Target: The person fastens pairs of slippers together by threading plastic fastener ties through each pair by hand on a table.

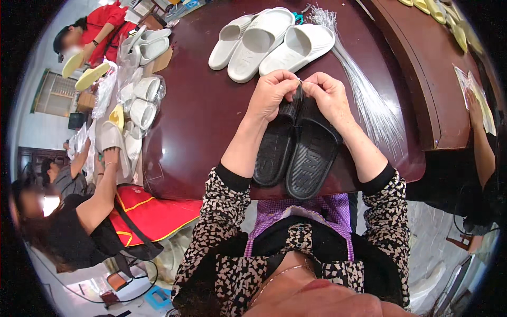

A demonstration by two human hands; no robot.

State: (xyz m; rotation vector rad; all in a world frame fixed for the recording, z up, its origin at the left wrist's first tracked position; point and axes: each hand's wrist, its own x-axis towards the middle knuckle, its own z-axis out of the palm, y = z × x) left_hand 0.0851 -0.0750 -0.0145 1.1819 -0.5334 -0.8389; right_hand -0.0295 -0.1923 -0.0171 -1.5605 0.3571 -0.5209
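A pair of black slide slippers lies side by side at the table's near edge, the left slipper (273, 150) touching the right slipper (312, 158), soles down and toes pointing away from me. Over their toe ends, my left hand (274, 92) and my right hand (328, 95) meet with fingertips pinched together. Between them shows a small pale bit of what looks like a thin clear tie (299, 80); its ends are hidden by my fingers. To the right, a long bundle of clear, thin ties (364, 87) is fanned out on the table.
Three white slippers (256, 47) lie beyond my hands, near teal-handled scissors (299, 19). Bagged white slippers (143, 108) line the table's left side, where co-workers handle slippers. A raised brown ledge (409, 68) bounds the right; another person's hand (473, 108) is there.
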